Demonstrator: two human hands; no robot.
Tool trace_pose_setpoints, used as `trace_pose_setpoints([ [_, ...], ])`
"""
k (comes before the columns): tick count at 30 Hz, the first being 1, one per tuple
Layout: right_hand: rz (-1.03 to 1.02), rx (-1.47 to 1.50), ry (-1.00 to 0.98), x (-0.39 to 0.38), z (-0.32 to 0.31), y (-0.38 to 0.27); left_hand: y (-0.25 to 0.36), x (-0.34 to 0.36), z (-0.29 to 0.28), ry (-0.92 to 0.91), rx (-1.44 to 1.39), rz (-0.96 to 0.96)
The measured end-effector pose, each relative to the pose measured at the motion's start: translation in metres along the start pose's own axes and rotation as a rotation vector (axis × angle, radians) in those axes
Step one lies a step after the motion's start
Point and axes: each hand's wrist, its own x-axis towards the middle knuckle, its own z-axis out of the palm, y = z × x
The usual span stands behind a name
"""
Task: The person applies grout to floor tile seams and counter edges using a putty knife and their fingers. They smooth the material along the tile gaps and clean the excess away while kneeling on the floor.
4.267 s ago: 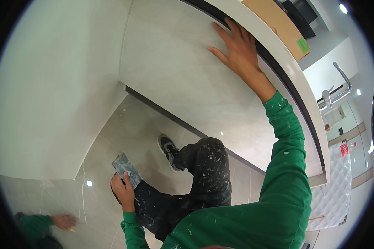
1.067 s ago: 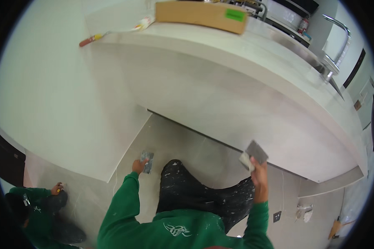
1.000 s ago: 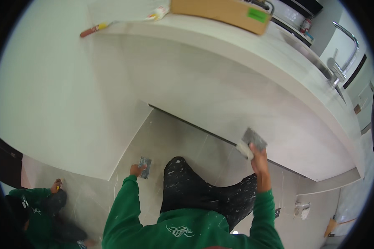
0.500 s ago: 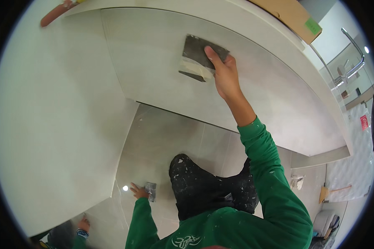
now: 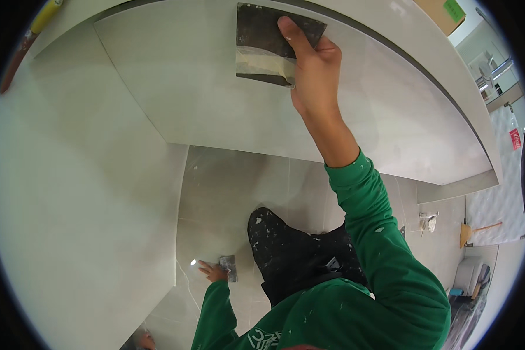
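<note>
High in the view, my right hand (image 5: 318, 76) grips a flat dark scraper (image 5: 265, 26) by its right side. My thumb lies across its face. The scraper has a cream band with a dark edge below it, and lies against or just in front of the pale upright panel (image 5: 379, 111); I cannot tell if it touches. Low in the view, my left hand (image 5: 214, 271) has some fingers spread to the left. Its other side is closed on a small grey scraper plate (image 5: 230, 268), with pale smears on it. Part of that grip is hidden.
A pale wall surface (image 5: 87, 192) stands on the left, meeting the panel at a corner. A yellow-and-red handle (image 5: 32, 41) is at the upper left, a cardboard box (image 5: 440, 14) and tap (image 5: 501, 69) at the upper right. Another person's hand (image 5: 147, 340) shows at the bottom left.
My right hand and its scraper have risen toward the panel's top edge. The scraper is turned more level. The view has shifted, and less of the other person shows.
</note>
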Motion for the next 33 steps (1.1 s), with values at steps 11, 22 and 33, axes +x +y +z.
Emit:
trace_pose_setpoints([
  [11,-0.060,-0.067,0.034,0.008,0.005,-0.009,0.009,-0.004,-0.008,-0.033,-0.005,0.023],
  [22,-0.075,-0.060,0.001,0.013,-0.001,-0.007,0.012,-0.007,-0.008,0.008,-0.042,0.037],
  [33,-0.078,-0.129,0.011,0.009,0.004,-0.011,0.012,-0.004,-0.006,0.007,-0.102,0.043],
])
